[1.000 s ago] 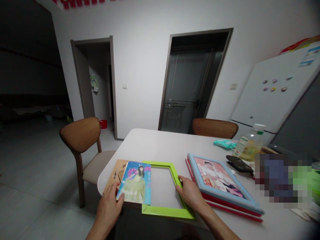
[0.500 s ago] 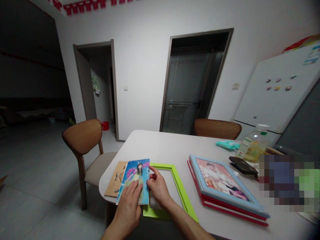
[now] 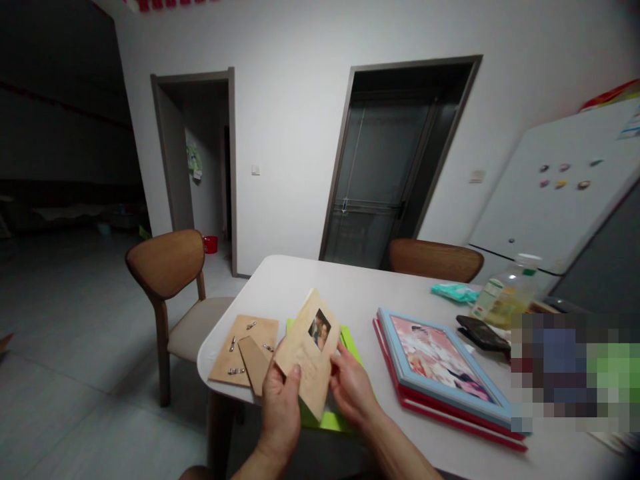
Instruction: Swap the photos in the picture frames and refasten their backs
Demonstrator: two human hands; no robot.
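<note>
A cream card (image 3: 306, 347) with a small diamond-shaped photo of two people is tilted up in both hands. My left hand (image 3: 281, 403) grips its lower left edge, thumb on the front. At the right edge, the fingers of my right hand (image 3: 353, 385) are closed on the card. Beneath lies a lime-green picture frame (image 3: 330, 421), largely covered by the card and hands. To the left rests a brown backing board (image 3: 224, 360) with several metal clips and a stand leg (image 3: 254, 363), its lower right corner near my left hand.
Blue and red picture frames (image 3: 500, 412) are stacked on the right of the white table (image 3: 320, 273). Beyond them are a dark phone-like object (image 3: 484, 333), a teal packet (image 3: 454, 292) and a bottle (image 3: 505, 290). Wooden chairs (image 3: 170, 263) stand at the left and far sides.
The blue picture of a figure in a dress no longer shows. Both hands have raised a cream card to a tilt, moving slightly right, and more of the backing board is uncovered.
</note>
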